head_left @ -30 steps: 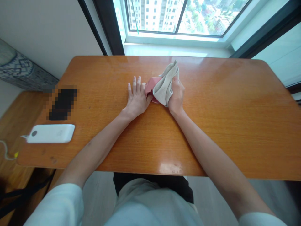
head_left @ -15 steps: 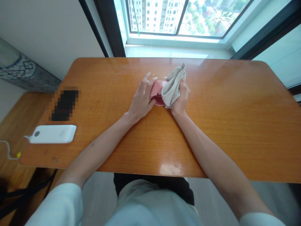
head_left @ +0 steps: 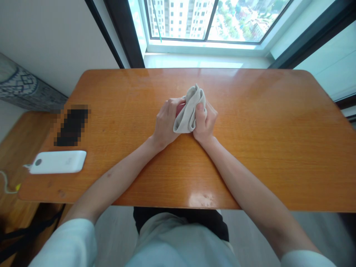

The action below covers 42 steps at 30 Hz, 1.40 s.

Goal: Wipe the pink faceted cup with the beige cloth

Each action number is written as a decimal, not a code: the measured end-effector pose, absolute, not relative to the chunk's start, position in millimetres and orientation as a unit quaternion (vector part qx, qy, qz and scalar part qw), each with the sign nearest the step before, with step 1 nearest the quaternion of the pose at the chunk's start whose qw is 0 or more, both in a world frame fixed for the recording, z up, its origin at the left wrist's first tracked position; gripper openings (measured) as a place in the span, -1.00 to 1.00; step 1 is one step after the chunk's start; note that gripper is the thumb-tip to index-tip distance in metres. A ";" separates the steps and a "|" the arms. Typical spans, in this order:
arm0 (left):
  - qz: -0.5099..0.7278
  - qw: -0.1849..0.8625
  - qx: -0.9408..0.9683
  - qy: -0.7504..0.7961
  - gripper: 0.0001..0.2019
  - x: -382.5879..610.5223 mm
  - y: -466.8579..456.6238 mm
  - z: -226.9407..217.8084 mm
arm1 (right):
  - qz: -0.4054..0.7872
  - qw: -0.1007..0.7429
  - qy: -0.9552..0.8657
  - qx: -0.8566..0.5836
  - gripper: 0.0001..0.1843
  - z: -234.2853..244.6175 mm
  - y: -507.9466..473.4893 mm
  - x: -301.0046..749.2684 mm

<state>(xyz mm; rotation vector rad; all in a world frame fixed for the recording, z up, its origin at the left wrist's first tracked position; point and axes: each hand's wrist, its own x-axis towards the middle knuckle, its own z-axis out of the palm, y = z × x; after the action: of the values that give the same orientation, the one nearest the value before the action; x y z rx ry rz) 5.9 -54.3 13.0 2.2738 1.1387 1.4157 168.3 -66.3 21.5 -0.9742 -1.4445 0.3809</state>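
Observation:
At the middle of the wooden table [head_left: 264, 122], my two hands meet around a small pink bowl [head_left: 179, 108]. Only a sliver of the bowl shows between them. My left hand [head_left: 166, 121] is curled round its left side and holds it. My right hand [head_left: 204, 120] is closed on a beige cloth [head_left: 189, 111], which is bunched up and pressed over the bowl, hiding most of it.
A white power bank [head_left: 57, 162] with a cable lies near the table's left front corner. A dark, pixelated object [head_left: 72, 125] lies behind it. A window [head_left: 205, 18] runs along the far side. A lower wooden surface [head_left: 13, 148] adjoins on the left.
My left hand went from lying flat beside the bowl to gripping it. My right hand brought the cloth down over the bowl, which now is almost covered.

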 end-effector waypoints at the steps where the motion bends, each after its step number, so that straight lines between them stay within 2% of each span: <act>1: 0.482 0.128 0.770 0.397 -0.57 5.2 -53.5 12.4 | 0.154 0.624 -0.640 -0.421 -0.44 22.3 -67.1 167.8; 8: 0.482 0.198 0.739 0.428 -0.44 1.1 -41.8 8.1 | 0.129 0.597 -0.669 -0.425 -0.46 25.7 -66.7 160.7; 12: 0.513 0.258 0.701 0.423 -0.48 1.4 -35.5 6.4 | 0.119 0.592 -0.676 -0.423 -0.44 24.6 -64.1 159.9; 16: 0.554 0.357 0.665 0.350 -0.51 -0.1 -20.2 -0.3 | 0.077 0.586 -0.698 -0.405 -0.44 20.5 -58.6 161.6; 20: 0.544 0.426 0.639 0.338 -0.51 -2.3 -1.5 -10.7 | 0.045 0.580 -0.711 -0.395 -0.47 17.6 -55.8 162.0; 23: 0.542 0.387 0.662 0.344 -0.52 -3.7 0.3 -12.6 | 0.036 0.576 -0.716 -0.392 -0.46 17.2 -57.0 163.1; 28: 0.578 0.194 0.708 0.356 -0.61 -3.8 -20.6 -1.4 | 0.024 0.565 -0.727 -0.389 -0.46 16.7 -59.4 166.0; 35: 0.493 0.171 0.748 0.409 -0.51 -5.1 -24.8 0.7 | 0.001 0.555 -0.734 -0.391 -0.46 14.4 -57.2 163.5; 42: 0.494 0.198 0.731 0.427 -0.39 -11.3 -8.2 -8.6 | -0.028 0.517 -0.762 -0.390 -0.40 14.4 -54.5 159.6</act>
<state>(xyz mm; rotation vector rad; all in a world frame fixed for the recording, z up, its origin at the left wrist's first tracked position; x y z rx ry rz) -11.3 -8.2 -8.6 2.0449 1.1958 1.3819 159.6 -54.5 14.4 -0.9359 -1.8293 -0.0684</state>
